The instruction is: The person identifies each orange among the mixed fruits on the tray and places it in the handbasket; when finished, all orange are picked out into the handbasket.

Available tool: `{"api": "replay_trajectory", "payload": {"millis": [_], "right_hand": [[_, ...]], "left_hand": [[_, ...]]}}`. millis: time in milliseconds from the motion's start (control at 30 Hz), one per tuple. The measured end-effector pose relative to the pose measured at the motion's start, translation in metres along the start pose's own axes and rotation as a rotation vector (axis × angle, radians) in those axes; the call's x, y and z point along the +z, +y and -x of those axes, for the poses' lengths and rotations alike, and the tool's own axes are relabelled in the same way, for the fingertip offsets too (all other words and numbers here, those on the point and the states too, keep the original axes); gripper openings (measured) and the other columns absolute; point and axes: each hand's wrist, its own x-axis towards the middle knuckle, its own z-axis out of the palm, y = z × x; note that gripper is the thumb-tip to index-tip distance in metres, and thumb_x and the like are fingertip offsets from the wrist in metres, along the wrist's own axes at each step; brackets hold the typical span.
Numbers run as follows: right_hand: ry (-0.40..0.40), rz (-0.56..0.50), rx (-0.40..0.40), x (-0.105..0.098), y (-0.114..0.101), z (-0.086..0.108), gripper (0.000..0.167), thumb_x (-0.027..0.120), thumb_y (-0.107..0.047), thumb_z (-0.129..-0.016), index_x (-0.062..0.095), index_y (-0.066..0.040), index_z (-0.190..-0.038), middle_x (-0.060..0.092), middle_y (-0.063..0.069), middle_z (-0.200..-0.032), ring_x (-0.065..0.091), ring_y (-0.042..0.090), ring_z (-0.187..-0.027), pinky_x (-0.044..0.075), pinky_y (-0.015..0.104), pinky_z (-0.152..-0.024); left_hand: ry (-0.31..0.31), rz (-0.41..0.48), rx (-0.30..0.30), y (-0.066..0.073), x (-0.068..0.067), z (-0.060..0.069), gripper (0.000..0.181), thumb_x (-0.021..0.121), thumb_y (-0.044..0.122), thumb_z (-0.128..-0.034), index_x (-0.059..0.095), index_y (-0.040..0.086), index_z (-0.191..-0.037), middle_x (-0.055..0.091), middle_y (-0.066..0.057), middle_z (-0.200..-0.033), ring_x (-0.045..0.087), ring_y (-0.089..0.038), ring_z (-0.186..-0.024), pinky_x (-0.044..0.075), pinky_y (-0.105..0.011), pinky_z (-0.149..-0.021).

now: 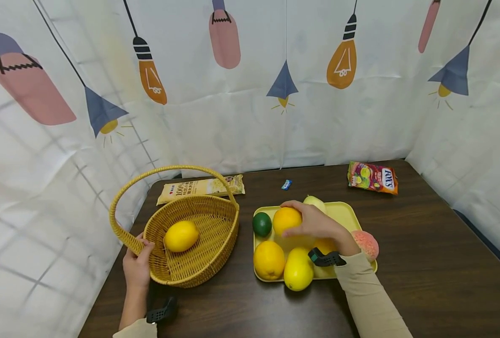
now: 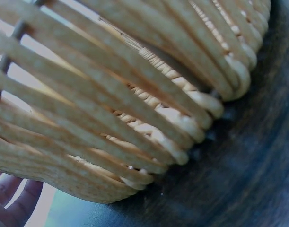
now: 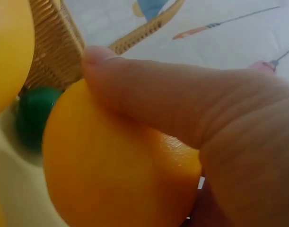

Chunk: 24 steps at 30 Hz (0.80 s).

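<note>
In the head view, my left hand (image 1: 137, 265) grips the wicker basket (image 1: 216, 263) where its tall handle meets the left rim. One lemon-like yellow fruit (image 1: 181, 236) lies inside that basket. My right hand (image 1: 315, 222) holds an orange (image 1: 286, 220) over the yellow tray (image 1: 344, 213), thumb and fingers around its sides. From the right wrist, the thumb (image 3: 149, 90) lies across the top of this orange (image 3: 116, 161). Around it in the tray are a dark green fruit (image 1: 262, 224), another orange (image 1: 269, 260), a yellow fruit (image 1: 299, 269), a pale pear-like fruit (image 1: 315, 203) and a pink bumpy fruit (image 1: 365, 244).
Behind the basket lies a long cream food packet (image 1: 196, 188). A small blue wrapped item (image 1: 287, 184) sits at the back middle, and a colourful candy bag (image 1: 373, 178) at the back right. A printed curtain (image 1: 250, 117) hangs behind the dark wooden table (image 1: 435, 263).
</note>
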Motion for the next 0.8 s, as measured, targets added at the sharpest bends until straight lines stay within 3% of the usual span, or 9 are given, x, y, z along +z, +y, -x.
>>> {"api": "replay_trajectory", "payload": {"millis": [167,433,800], "right_hand": [[0.069,-0.097,-0.022,0.001,-0.022,0.001,0.077,0.080,-0.038,-0.080,0.044,-0.013,-0.143,0.060,0.006,-0.116,0.058,0.022,-0.091,0.051,0.036,-0.079],[0.170,-0.188,0.035,0.011,-0.052,0.003,0.073,0.078,-0.040,-0.082,0.045,-0.017,-0.144,0.059,0.006,-0.123,0.059,0.023,-0.095,0.051,0.036,-0.080],[0.230,-0.227,-0.017,0.059,-0.083,-0.007,0.074,0.079,-0.046,-0.077,0.047,-0.026,-0.141,0.056,-0.005,-0.129,0.060,0.018,-0.092,0.053,0.034,-0.073]], "left_hand": [[0.008,-0.009,0.001,0.000,-0.001,0.001,0.028,0.058,0.019,-0.0963,0.051,-0.003,-0.112,0.052,-0.008,-0.131,0.053,-0.004,-0.097,0.045,-0.009,-0.073],[0.011,0.002,-0.002,-0.001,-0.001,0.002,0.027,0.059,0.019,-0.0964,0.051,-0.003,-0.110,0.051,-0.008,-0.132,0.052,-0.005,-0.099,0.044,-0.008,-0.073],[0.003,-0.088,0.015,-0.002,-0.002,0.001,0.029,0.058,0.022,-0.0966,0.053,0.000,-0.115,0.052,-0.010,-0.129,0.052,0.000,-0.092,0.043,-0.007,-0.070]]}}
